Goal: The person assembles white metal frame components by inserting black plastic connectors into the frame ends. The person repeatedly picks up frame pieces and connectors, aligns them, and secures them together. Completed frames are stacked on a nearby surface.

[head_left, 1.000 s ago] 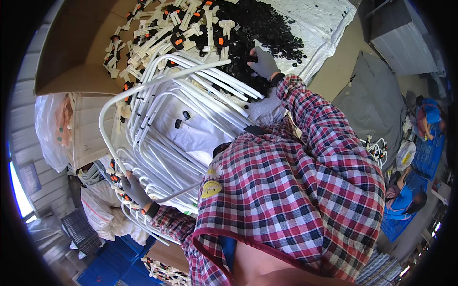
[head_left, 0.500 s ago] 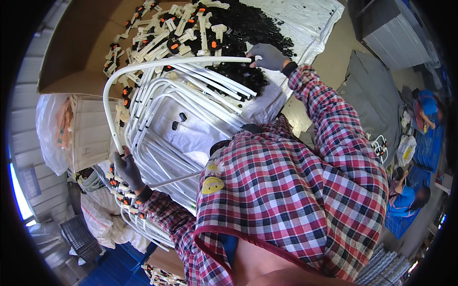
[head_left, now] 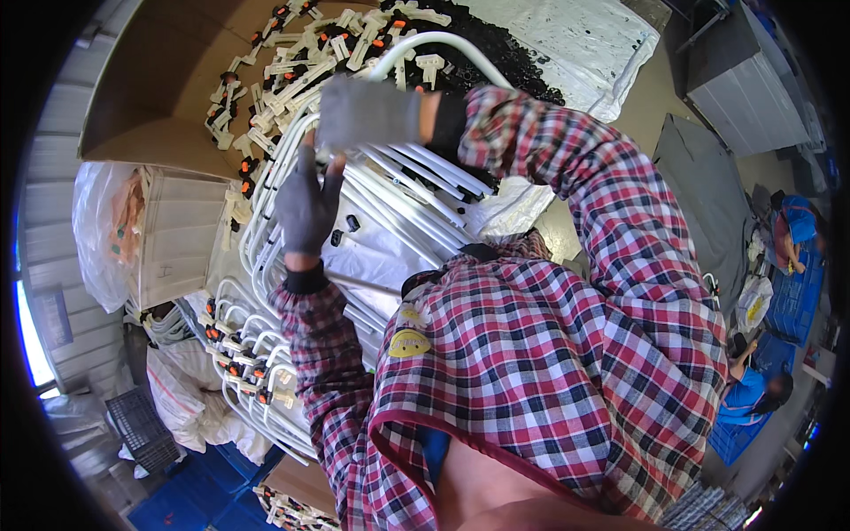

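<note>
Both my hands wear grey gloves and meet over a bent white tube frame (head_left: pixel 416 49). My right hand (head_left: pixel 367 111) is closed around the tube's curved part, held up above the pile. My left hand (head_left: pixel 305 208) sits just below it with fingers reaching up to the same tube. Under them lies a stack of similar white bent tubes (head_left: pixel 416 190) on white sheeting. My red plaid sleeves and shirt fill the lower middle of the view.
A brown cardboard sheet (head_left: pixel 168 88) holds several white plastic clips with orange and black parts (head_left: pixel 292 62). Black small parts (head_left: pixel 496 53) lie on white sheeting at the top. More tubes with clips (head_left: pixel 252 372) lie at lower left. Blue crates (head_left: pixel 779 292) and other people sit at right.
My hands were far apart at the ends of the white tube. They have come together at the middle, the right one moving left and the left one moving up and right.
</note>
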Demonstrator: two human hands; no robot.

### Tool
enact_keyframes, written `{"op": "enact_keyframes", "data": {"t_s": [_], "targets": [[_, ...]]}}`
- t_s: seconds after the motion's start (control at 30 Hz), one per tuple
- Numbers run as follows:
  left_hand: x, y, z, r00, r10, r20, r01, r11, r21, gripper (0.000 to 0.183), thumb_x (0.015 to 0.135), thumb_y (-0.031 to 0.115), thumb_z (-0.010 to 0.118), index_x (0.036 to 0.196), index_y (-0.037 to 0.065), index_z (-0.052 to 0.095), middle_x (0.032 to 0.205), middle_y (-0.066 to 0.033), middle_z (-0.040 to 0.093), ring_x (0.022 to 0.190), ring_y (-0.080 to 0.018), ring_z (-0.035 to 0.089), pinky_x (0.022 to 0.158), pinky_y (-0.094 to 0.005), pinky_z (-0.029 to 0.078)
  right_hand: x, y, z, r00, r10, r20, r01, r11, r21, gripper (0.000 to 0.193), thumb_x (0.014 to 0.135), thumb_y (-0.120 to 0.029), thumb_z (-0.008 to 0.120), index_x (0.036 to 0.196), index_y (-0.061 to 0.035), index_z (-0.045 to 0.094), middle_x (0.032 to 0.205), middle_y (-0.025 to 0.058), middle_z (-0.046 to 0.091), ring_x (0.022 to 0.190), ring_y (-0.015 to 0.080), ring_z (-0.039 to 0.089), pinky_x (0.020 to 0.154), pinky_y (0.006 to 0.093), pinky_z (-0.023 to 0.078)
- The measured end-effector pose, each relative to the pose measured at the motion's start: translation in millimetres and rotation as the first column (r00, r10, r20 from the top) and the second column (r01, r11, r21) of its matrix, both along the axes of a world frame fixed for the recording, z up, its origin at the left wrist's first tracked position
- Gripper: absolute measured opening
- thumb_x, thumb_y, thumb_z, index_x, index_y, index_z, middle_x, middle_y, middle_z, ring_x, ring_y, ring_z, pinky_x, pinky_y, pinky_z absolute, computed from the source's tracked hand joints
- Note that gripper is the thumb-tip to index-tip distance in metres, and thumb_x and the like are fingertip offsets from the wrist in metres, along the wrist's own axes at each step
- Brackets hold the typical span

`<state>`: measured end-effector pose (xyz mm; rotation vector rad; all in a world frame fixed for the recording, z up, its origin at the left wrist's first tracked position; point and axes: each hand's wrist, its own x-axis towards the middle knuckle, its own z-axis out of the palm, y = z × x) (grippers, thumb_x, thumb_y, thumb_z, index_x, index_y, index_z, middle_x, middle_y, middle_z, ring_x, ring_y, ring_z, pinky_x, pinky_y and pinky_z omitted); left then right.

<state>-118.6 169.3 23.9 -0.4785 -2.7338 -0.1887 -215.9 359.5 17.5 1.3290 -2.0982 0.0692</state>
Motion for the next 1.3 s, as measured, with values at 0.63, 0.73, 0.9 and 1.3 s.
{"op": "enact_keyframes", "data": {"t_s": [0.63,0.73,0.9,1.3], "targets": [[144,-144,-29,0.836,0.497,0.234,-0.502,0.517,0.694,0.028,0.097,0.017,0.059,0.12,0.001,0.06,0.077,0.0038,0.053,0.063,-0.0044,0.044,0.055,-0.0204,0.035,-105,35,-151,0.259,-0.554,0.792,0.717,0.659,0.227,0.053,0.093,-0.057,0.051,0.108,-0.0105,0.072,0.102,0.0124,0.071,0.097,0.0302,0.069,0.078,0.0441,0.054],[158,-143,-34,0.81,0.545,0.215,-0.489,0.428,0.76,0.025,0.098,0.018,0.059,0.117,0.002,0.062,0.071,0.0054,0.051,0.058,-0.0023,0.04,0.052,-0.0187,0.03,-111,54,-164,0.184,-0.307,0.934,0.815,0.578,0.029,0.051,0.091,-0.056,0.055,0.097,-0.0096,0.074,0.094,0.0138,0.073,0.091,0.032,0.069,0.076,0.0431,0.054],[168,-176,-51,0.788,0.588,0.186,-0.509,0.451,0.733,0.028,0.099,0.023,0.058,0.118,0.002,0.062,0.068,0.0051,0.051,0.059,-0.0031,0.043,0.052,-0.0201,0.033,-73,131,-230,0.352,0.417,0.838,0.769,0.381,-0.513,0.025,0.081,-0.028,0.075,0.085,-0.0042,0.067,0.082,0.0079,0.069,0.078,0.0144,0.065,0.071,0.0317,0.051],[103,-200,-57,0.885,0.406,0.229,-0.423,0.493,0.76,0.028,0.1,0.026,0.059,0.116,0.003,0.062,0.07,0.004,0.05,0.061,-0.0033,0.042,0.055,-0.02,0.033,71,132,-267,-0.062,0.842,0.536,0.87,0.309,-0.385,0.035,0.092,-0.012,0.065,0.125,-0.0029,0.057,0.101,0.0016,0.064,0.088,0.01,0.061,0.082,0.0265,0.05]]}}
